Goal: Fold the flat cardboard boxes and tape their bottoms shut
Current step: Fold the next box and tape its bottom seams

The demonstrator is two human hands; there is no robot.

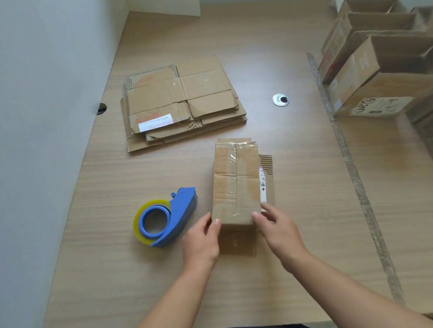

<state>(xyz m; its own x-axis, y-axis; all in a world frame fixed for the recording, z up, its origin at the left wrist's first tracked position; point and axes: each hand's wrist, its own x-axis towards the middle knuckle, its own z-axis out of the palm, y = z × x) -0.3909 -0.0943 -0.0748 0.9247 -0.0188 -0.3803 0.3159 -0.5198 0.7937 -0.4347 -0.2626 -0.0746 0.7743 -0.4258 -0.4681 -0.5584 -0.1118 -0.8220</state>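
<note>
A folded cardboard box stands bottom-up in the middle of the table, with clear tape running along its centre seam. My left hand holds its near left corner, thumb on top. My right hand holds the near right corner, fingers curled round the edge by a white label. A blue tape dispenser with a yellowish clear roll lies just left of my left hand. A stack of flat cardboard boxes lies further back on the left.
Several folded open boxes are lined up at the right side of the wooden table. A metal cable grommet sits behind the box. A white wall runs along the left. A strip of tape marks the table's right part.
</note>
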